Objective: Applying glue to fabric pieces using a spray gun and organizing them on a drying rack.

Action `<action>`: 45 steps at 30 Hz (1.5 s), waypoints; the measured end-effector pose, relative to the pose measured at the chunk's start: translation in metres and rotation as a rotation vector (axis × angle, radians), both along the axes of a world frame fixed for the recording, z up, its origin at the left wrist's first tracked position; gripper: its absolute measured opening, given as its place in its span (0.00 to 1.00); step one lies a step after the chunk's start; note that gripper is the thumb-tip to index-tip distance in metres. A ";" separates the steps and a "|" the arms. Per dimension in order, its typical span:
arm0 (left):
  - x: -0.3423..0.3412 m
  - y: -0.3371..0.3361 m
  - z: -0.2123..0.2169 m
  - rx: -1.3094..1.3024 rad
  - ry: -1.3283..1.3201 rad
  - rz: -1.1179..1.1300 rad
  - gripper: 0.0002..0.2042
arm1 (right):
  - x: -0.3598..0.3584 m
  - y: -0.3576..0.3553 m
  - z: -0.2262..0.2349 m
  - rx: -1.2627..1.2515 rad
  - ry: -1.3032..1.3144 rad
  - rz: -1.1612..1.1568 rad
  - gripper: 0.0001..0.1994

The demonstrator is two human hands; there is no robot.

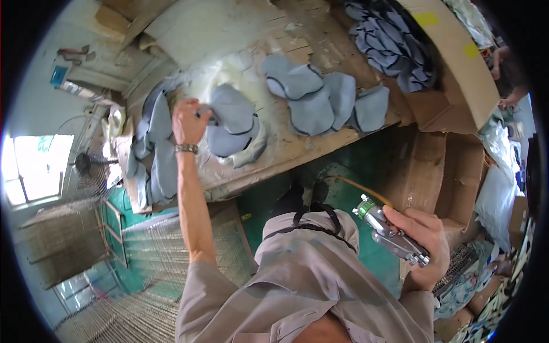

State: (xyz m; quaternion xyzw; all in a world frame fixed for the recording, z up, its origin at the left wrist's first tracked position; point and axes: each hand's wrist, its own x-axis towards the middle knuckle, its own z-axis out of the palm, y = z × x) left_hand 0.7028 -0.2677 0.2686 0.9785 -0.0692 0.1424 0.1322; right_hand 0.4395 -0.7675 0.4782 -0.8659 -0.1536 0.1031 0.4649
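Note:
My left hand (190, 121), wearing a metal-banded watch, is closed at the left edge of a grey, rounded fabric piece (231, 108). That piece overlaps a second grey fabric piece (229, 143) with a dark edge, both on the worktable (217, 186). Away from the table, at the lower right, my right hand (426, 240) grips a silver spray gun (394, 234) with a green band near its nozzle end. The nozzle end points up and left. More grey pieces (311, 111) lie overlapping to the right of the left hand's pieces.
A stack of grey pieces (164, 160) hangs over the table's left end. Dark-edged pieces (392, 46) are heaped at the back right beside a cardboard box (469, 97). An orange hose (366, 187) runs near the spray gun. A fan (86, 164) stands left; another person's arm (513, 94) shows far right.

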 end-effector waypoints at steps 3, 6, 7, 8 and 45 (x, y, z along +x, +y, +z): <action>0.067 -0.044 0.055 -0.023 -0.201 -0.108 0.11 | -0.004 0.001 -0.006 0.045 0.020 -0.161 0.36; 0.119 -0.100 0.093 -0.045 -0.305 -0.095 0.12 | -0.011 0.000 -0.017 0.022 0.004 -0.244 0.35; 0.129 -0.121 0.095 -0.057 -0.300 -0.130 0.12 | -0.015 0.001 -0.021 0.004 0.016 -0.288 0.37; 0.138 -0.141 0.094 -0.054 -0.384 -0.104 0.12 | -0.019 0.002 -0.024 -0.009 0.035 -0.339 0.39; -0.578 0.029 -0.349 -1.078 1.382 1.299 0.07 | -0.007 0.066 0.037 -0.213 -0.249 0.270 0.34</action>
